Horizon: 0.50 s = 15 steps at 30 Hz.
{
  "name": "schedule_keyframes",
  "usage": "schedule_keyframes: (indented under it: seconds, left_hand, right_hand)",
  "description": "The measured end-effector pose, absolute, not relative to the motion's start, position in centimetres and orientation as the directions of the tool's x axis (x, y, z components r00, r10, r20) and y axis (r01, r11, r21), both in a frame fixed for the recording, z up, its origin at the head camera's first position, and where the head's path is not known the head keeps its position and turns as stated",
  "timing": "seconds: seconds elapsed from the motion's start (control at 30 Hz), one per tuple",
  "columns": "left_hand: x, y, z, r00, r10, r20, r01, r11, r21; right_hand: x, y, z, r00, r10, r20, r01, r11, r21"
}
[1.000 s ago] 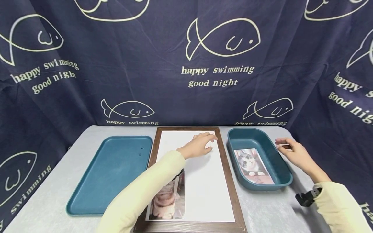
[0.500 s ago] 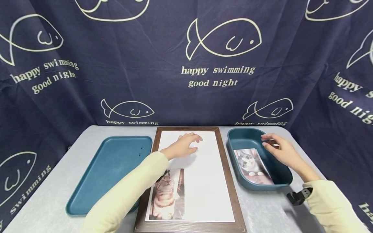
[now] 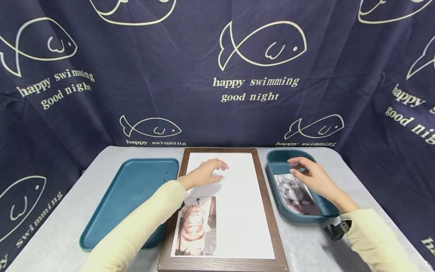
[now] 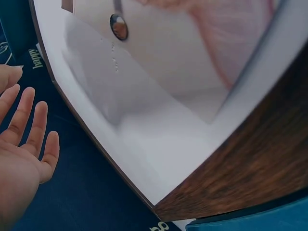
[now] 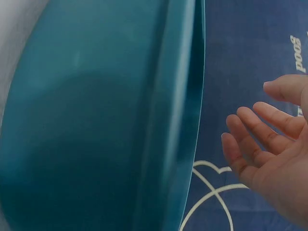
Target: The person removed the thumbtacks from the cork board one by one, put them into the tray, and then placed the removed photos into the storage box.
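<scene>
My left hand (image 3: 205,173) hovers over the upper left of a white sheet (image 3: 242,211) set in a brown wooden frame (image 3: 266,196); its fingers are relaxed and hold nothing. Below it, a photo of an orange cat (image 3: 193,228) lies on the sheet's lower left corner. My right hand (image 3: 316,179) is above the deep teal bin (image 3: 289,217), fingers loosely bent with nothing between them. Inside that bin lies a photo of a grey-and-white cat (image 3: 295,196), partly shaded by the hand. In the right wrist view the bin's side wall (image 5: 86,120) fills the left half.
A shallow teal tray (image 3: 130,200) lies left of the frame, partly behind the left sleeve (image 3: 139,226). All stand on a light grey table (image 3: 302,241). A dark blue curtain (image 3: 190,87) with fish drawings surrounds the table at the back and sides.
My left hand has moved left and slightly down over the sheet, uncovering more of the orange cat photo. My right hand has moved left from outside the bin's right rim to above the bin.
</scene>
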<state>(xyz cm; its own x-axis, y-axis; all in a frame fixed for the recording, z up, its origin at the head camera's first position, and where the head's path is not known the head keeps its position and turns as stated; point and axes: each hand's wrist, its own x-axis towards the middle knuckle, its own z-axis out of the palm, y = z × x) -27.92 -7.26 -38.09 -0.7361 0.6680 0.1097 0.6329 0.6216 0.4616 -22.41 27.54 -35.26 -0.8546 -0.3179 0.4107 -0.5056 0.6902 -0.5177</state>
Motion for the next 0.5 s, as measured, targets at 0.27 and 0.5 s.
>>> schedule_keyframes:
  seconds: [0.27,0.5]
  left_hand:
    - [-27.4,-8.1,-38.4,-0.725,0.679,0.114,0.647,0.615,0.451]
    - [-26.7,-9.2,-38.1,-0.707,0.697,0.122,0.669,0.602,0.436]
  right_hand:
    - [-22.4,26.0,-36.0,-0.848,-0.373,0.378,-0.526,0.688,-0.5]
    - [-22.2,24.1,-36.4,-0.82,-0.42,0.389,-0.571,0.65,-0.502]
